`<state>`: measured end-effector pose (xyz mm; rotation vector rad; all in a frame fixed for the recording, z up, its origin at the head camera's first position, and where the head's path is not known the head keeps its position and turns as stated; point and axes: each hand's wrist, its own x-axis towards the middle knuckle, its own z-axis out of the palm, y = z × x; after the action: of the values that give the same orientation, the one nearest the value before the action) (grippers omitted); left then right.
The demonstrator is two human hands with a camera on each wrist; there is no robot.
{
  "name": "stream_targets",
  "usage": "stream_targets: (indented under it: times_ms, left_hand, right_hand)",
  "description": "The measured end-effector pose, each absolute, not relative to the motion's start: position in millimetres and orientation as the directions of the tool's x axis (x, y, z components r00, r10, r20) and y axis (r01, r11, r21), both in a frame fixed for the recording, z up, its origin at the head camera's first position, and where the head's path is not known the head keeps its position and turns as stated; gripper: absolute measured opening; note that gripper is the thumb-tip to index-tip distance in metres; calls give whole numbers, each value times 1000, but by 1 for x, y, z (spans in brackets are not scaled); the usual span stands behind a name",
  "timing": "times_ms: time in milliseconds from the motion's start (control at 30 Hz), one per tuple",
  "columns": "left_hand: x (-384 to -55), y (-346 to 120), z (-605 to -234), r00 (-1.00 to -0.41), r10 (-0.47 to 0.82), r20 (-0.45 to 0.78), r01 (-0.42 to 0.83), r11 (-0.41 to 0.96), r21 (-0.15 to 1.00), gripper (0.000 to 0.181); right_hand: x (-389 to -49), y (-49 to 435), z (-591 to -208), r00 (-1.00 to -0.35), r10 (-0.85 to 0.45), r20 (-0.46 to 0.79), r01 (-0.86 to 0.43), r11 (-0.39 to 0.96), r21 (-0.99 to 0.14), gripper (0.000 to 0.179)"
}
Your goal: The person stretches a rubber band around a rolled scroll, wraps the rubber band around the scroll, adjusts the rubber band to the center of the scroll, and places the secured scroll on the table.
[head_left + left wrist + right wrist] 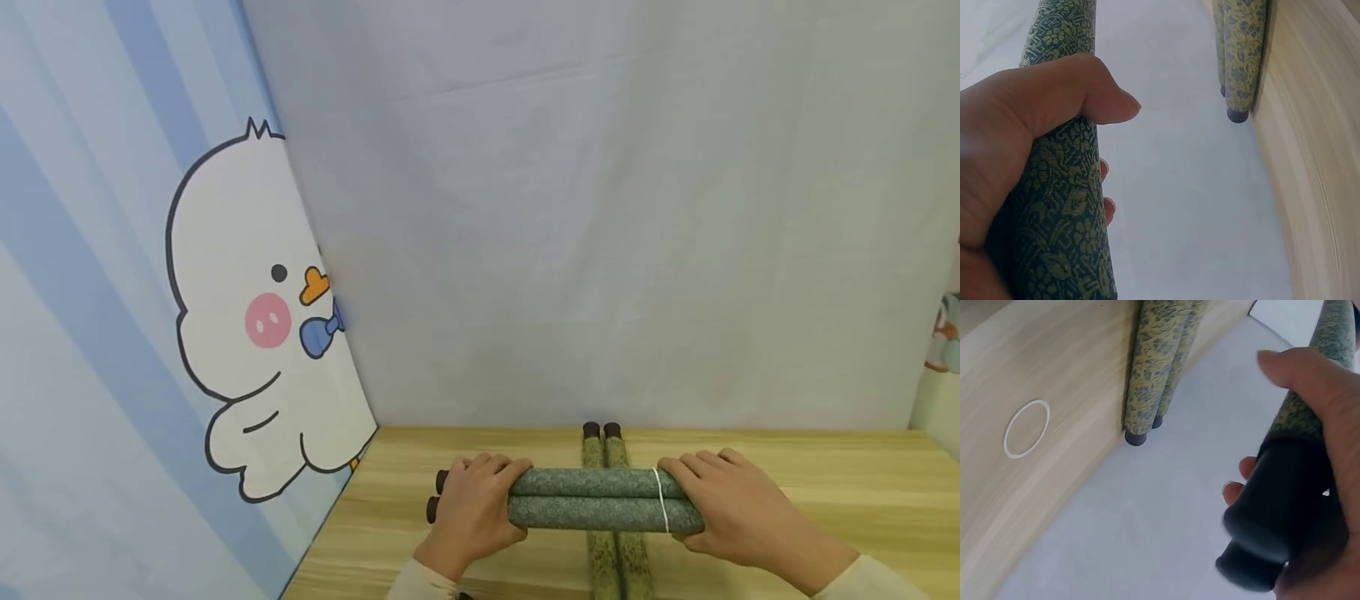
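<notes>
Both hands hold a pair of dark green patterned scrolls (577,482) side by side, level above the table. Toward their right end, a white rubber band (663,510) goes round the pair. My left hand (476,508) grips them near the left end, where two dark knobs stick out. Around the right end curl the fingers and thumb of my right hand (738,508); the black knobs (1260,506) there show in the right wrist view. Beneath, two yellow-green patterned scrolls (602,554) lie together on the table, pointing away from me, partly covered by the green pair.
A second white rubber band (1047,419) lies on the wood-grain table (375,533), seen in the right wrist view. Pale cloth (600,208) rises behind the table's far edge. On the left stands a blue-striped sheet with a cartoon duck (232,250).
</notes>
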<state>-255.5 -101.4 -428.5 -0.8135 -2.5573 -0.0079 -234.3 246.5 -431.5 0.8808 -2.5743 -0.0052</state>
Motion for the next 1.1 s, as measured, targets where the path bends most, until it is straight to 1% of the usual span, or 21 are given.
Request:
stream_targets:
  times_ms: [67,167,300,400,467,533,633,700,733,800,900,1000,1100]
  left_hand:
    - [-255,-96,-429,-718,551,426,552,823,-135,82]
    - [-254,-91,-429,-708,548,445,550,824,-138,82]
    - [-252,-84,-430,-682,547,486,548,822,-157,81]
    - [-250,-79,-431,-661,557,503,557,813,-169,81]
    - [-249,-78,-432,-654,563,506,564,808,-170,80]
    - [-249,-78,-432,-656,562,503,566,808,-165,80]
    - [-250,-81,-431,-678,559,477,561,813,-155,80]
    - [-250,-85,-431,-698,553,456,557,818,-140,80]
    - [-249,-87,-431,-707,548,446,554,822,-131,80]
    - [-248,-90,-431,-721,540,435,549,827,-117,80]
    - [-246,-90,-432,-718,540,439,556,824,-106,80]
    - [-244,-85,-434,-705,547,450,558,821,-124,80]
    - [-241,-79,-437,-695,562,449,560,814,-152,80]
  right_hand:
    - [-234,247,-431,-708,-591,386,-593,795,130,78]
    - [-233,242,-427,-719,-587,373,-594,797,108,76]
    - [-232,236,-423,-744,-578,336,-588,804,81,80]
    - [-230,232,-422,-740,-597,310,-605,792,83,81]
    - [-230,230,-422,-725,-618,304,-621,777,99,84]
    - [-229,229,-423,-707,-632,319,-627,768,132,90]
    - [-228,232,-424,-701,-626,342,-607,775,175,101]
    - [-226,235,-427,-703,-615,357,-587,785,195,102]
    - [-225,237,-428,-705,-608,366,-579,791,199,100]
    - [-224,239,-429,-705,-596,385,-570,799,192,91]
    - [-224,237,-429,-710,-594,378,-579,798,166,77]
    - [-224,233,-427,-736,-592,327,-587,800,127,75]
    - [-221,226,-428,-762,-597,251,-597,798,82,80]
